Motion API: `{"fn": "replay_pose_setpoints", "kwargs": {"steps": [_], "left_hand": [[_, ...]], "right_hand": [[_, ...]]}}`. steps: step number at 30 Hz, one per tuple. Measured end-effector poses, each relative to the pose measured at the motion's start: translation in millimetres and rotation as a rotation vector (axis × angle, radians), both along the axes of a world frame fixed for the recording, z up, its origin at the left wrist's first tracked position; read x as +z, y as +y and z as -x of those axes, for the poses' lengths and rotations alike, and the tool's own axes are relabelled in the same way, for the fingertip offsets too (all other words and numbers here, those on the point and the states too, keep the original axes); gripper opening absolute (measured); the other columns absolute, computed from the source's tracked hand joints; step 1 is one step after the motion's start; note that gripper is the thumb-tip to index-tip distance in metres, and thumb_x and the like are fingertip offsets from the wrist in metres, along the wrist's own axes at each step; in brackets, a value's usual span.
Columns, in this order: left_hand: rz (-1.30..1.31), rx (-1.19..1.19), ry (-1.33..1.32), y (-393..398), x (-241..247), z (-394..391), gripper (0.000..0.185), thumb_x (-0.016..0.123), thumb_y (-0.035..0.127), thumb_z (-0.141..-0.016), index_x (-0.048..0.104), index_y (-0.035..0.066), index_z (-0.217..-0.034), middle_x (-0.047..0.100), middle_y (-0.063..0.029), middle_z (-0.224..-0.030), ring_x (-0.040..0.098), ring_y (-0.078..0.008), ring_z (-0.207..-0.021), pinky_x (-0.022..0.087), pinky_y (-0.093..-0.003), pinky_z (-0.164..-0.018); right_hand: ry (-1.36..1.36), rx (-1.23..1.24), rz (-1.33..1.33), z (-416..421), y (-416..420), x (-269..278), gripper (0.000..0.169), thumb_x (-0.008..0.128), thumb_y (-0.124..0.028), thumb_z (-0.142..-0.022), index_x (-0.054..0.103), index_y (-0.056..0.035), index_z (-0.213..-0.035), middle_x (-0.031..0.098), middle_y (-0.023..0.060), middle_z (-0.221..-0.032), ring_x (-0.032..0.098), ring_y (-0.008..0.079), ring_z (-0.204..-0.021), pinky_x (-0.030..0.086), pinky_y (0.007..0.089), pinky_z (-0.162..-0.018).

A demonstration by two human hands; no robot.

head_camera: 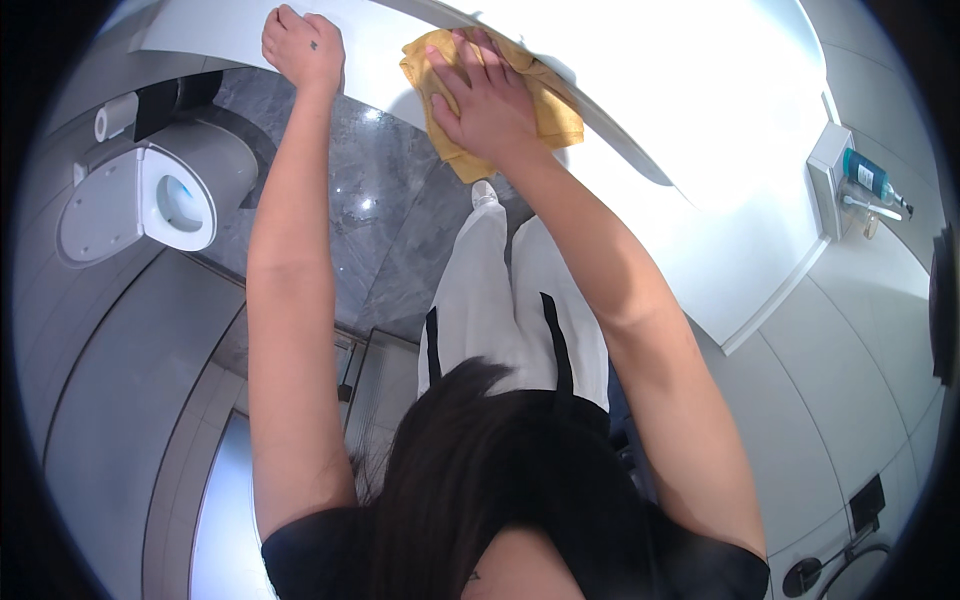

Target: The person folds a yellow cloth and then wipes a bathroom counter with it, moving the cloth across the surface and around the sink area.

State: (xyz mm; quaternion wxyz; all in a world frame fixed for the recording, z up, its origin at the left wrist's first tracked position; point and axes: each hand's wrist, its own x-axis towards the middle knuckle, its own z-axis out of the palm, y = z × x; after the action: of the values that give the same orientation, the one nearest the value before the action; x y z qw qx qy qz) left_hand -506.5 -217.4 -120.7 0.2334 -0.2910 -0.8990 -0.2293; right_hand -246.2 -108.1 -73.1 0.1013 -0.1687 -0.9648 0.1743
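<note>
My right hand (487, 101) lies flat with its fingers spread on a folded yellow cloth (450, 154), pressing it down. The cloth lies across the front strip of a white vanity counter (375, 64) and against the curved rim of a washbasin (622, 142). One corner of it hangs past the counter's front edge. Further left, my left hand (304, 49) rests at the counter with its fingers curled in, and I see nothing in it. Strong glare washes out the inside of the basin.
A toilet (180, 199) with its lid raised stands at left, beside a toilet paper roll (116, 118). On the right, a wall ledge (829, 180) stands by a blue pump bottle (866, 172) and a white toothbrush (874, 208). Grey tiles (375, 202) cover the floor.
</note>
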Motion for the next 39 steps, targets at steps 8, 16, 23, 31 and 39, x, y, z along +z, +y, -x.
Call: {"fn": "replay_pose_setpoints", "kwargs": {"steps": [8, 16, 23, 31, 39], "left_hand": [[0.039, 0.076, -0.105, 7, 16, -13, 0.045, 0.045, 0.005, -0.089, 0.051, -0.007, -0.131, 0.052, -0.0272, -0.133, 0.046, -0.0419, -0.125, 0.034, -0.0482, -0.109], [0.015, 0.08, -0.135, 21, 13, -12, 0.044, 0.046, 0.005, -0.089, 0.054, -0.007, -0.13, 0.054, -0.0251, -0.133, 0.048, -0.0404, -0.125, 0.035, -0.0461, -0.11], [0.041, 0.124, -0.082, 5, 14, -9, 0.045, 0.049, 0.005, -0.087, 0.054, -0.007, -0.13, 0.055, -0.0243, -0.13, 0.049, -0.0391, -0.123, 0.036, -0.0464, -0.109], [0.076, -0.058, -0.114, -10, 18, 9, 0.045, 0.053, 0.004, -0.083, 0.055, -0.006, -0.127, 0.056, -0.0222, -0.128, 0.05, -0.0382, -0.122, 0.036, -0.0468, -0.108], [0.039, 0.003, -0.134, -6, 9, 21, 0.048, 0.044, 0.007, -0.089, 0.047, -0.007, -0.136, 0.051, -0.0232, -0.137, 0.046, -0.0396, -0.129, 0.034, -0.047, -0.113]], "right_hand": [[-0.286, 0.088, 0.106, 66, 0, 28, 0.056, 0.049, -0.041, -0.095, 0.049, -0.0129, -0.144, 0.048, 0.0164, -0.144, 0.046, 0.0333, -0.131, 0.03, 0.0522, -0.113], [0.001, 0.086, -0.03, 131, -3, -33, 0.071, 0.047, -0.042, -0.092, 0.032, -0.0096, -0.154, 0.031, 0.0163, -0.158, 0.031, 0.0288, -0.144, 0.023, 0.0421, -0.119], [0.118, 0.107, 0.279, 84, -15, -7, 0.061, 0.046, -0.04, -0.095, 0.038, -0.0178, -0.151, 0.034, 0.0131, -0.156, 0.028, 0.0319, -0.145, 0.022, 0.0456, -0.118], [-0.052, 0.035, 0.031, -110, 13, 19, 0.053, 0.065, -0.04, -0.088, 0.057, -0.0323, -0.14, 0.041, 0.0082, -0.154, 0.034, 0.0331, -0.144, 0.024, 0.0541, -0.116], [-0.161, 0.142, -0.059, -116, 8, 17, 0.053, 0.058, -0.04, -0.091, 0.054, -0.0298, -0.143, 0.035, 0.0089, -0.158, 0.026, 0.0332, -0.148, 0.016, 0.0567, -0.118]]}}
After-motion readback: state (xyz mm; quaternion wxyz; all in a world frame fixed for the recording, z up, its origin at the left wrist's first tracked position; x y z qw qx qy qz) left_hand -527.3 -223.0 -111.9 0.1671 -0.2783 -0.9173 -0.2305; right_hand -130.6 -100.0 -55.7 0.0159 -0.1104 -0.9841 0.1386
